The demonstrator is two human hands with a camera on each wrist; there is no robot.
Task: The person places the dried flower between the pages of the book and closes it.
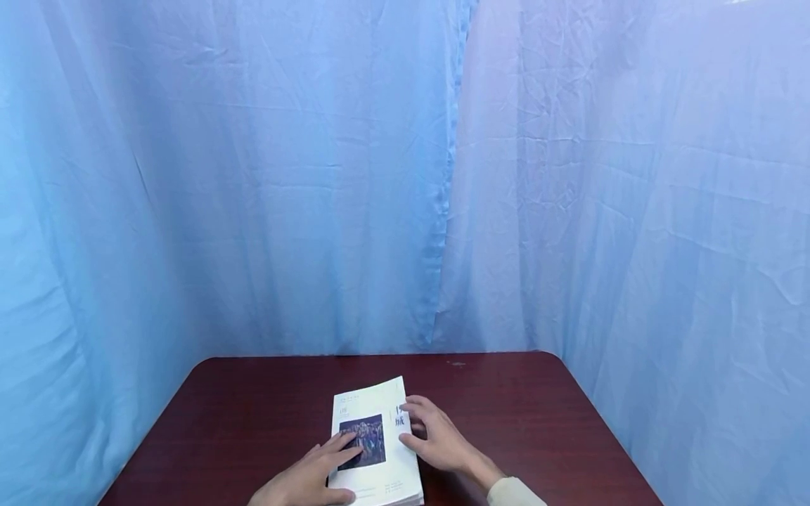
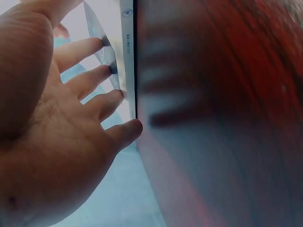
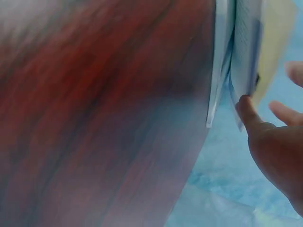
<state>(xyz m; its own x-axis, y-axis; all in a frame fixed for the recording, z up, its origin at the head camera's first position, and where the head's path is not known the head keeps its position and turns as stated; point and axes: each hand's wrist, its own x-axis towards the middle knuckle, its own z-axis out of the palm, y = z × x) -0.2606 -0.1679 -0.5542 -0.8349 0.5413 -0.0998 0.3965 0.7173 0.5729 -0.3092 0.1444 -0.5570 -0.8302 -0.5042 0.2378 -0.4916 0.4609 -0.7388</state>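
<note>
A white paperback book [image 1: 373,478] with a dark picture on its cover lies on the table. My left hand [image 1: 310,474] rests on the cover, fingers spread over the picture and thumb near the lower edge. In the left wrist view, the left fingertips [image 2: 111,68] meet the cover above the spine. My right hand [image 1: 443,439] is at the book's right side, thumb and a finger touching the cover by its large printed characters. From the right wrist, a fingertip [image 3: 246,101] touches the edge of some raised pages [image 3: 248,42], with a gap between them and the lower pages [image 3: 220,61].
The dark red-brown wooden table [image 1: 253,414] extends around the book on both sides and behind it. Pale blue curtains [image 1: 316,176] hang beyond the table's back edge and along its sides.
</note>
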